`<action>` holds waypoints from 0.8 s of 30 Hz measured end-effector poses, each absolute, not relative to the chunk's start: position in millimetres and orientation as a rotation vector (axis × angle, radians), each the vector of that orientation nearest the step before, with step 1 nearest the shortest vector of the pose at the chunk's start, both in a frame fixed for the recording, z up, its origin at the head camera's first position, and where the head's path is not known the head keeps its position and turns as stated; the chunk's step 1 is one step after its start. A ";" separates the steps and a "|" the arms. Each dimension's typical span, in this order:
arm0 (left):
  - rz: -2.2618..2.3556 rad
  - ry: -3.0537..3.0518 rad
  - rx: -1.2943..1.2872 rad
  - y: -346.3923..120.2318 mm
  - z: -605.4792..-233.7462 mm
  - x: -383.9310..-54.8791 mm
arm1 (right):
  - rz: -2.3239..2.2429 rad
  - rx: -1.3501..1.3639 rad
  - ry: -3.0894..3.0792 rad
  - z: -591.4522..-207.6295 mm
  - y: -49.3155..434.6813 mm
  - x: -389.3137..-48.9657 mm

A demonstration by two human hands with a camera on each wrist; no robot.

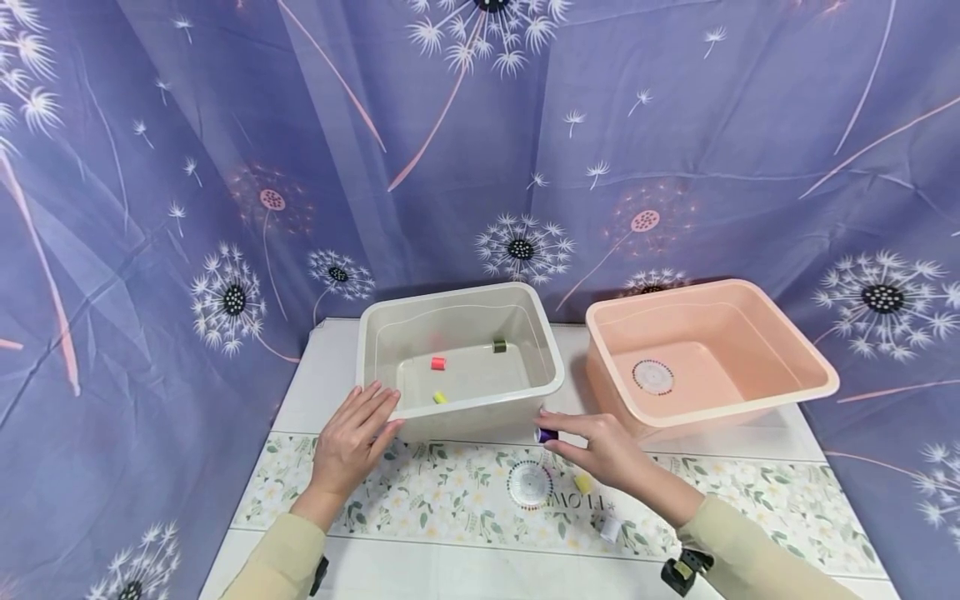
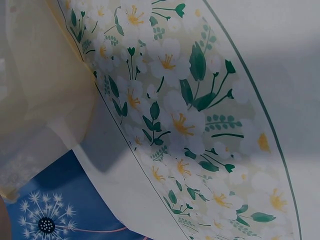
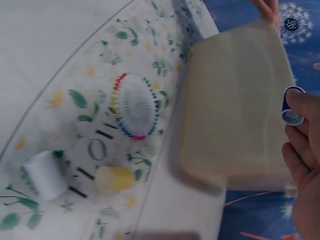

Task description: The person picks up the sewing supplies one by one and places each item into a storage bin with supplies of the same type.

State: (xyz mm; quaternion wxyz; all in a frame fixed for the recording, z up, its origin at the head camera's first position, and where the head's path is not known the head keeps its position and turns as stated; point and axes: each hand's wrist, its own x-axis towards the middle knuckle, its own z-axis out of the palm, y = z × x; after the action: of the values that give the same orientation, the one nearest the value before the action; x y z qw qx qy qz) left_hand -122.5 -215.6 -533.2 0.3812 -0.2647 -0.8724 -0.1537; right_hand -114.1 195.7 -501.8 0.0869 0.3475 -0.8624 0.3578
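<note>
My right hand [image 1: 606, 450] pinches a small purple spool of thread [image 1: 547, 435] between thumb and fingers, just outside the front right corner of the grey bin [image 1: 465, 412]. The right wrist view shows the same spool [image 3: 292, 106] end-on, with its pale hollow core. On the bin's front left rim rests my left hand [image 1: 351, 446], its fingers fairly straight. Inside that bin lie a red spool [image 1: 438, 363], a dark green spool [image 1: 499, 346] and a yellow spool [image 1: 440, 397]. The left wrist view does not clearly show the left hand.
A peach bin [image 1: 712, 417] stands to the right, holding a round pin wheel [image 1: 652, 377]. On the flowered table strip lie another pin wheel [image 1: 530, 484], a yellow spool [image 1: 583, 483] and a white spool [image 1: 610, 529]. A purple curtain [image 1: 450, 167] hangs behind.
</note>
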 end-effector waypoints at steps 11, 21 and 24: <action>-0.399 -2.220 -0.674 -215.5 -533.4 -122.0 | 0.999 1.069 -2.540 -474.4 184.3 -133.2; -0.395 -2.225 -0.679 -216.8 -535.5 -123.7 | 0.973 1.094 -2.541 -457.7 171.3 -152.3; -0.399 -2.222 -0.680 -216.9 -535.5 -123.6 | 0.962 1.104 -2.542 -454.2 166.5 -158.9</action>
State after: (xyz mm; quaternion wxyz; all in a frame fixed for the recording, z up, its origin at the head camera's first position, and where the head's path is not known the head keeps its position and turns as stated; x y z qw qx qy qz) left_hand -123.6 -216.9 -535.5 0.3822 -0.2666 -0.8709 -0.1563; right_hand -158.9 166.5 -454.2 0.1041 0.3742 -0.8619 0.3260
